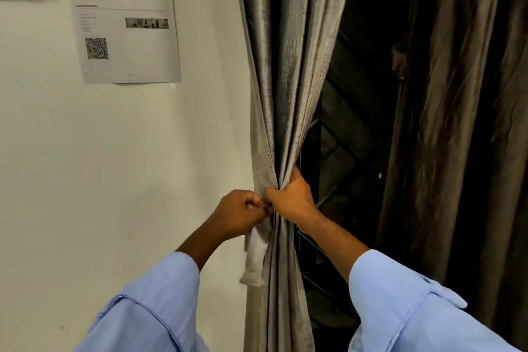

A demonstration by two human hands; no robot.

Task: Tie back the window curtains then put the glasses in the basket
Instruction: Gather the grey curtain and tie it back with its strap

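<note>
Wall, hands gripping curtain

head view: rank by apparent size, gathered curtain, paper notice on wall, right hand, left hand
1. gathered curtain
2. paper notice
3. right hand and left hand: look about alike, not ranked.

Two bare hands, left hand, right hand, forearms bare to mid-length, both in light blue shirt sleeves, left sleeve with a stitched seam, right sleeve with a wide cuff and a buttoned tab at its far right edge
</note>
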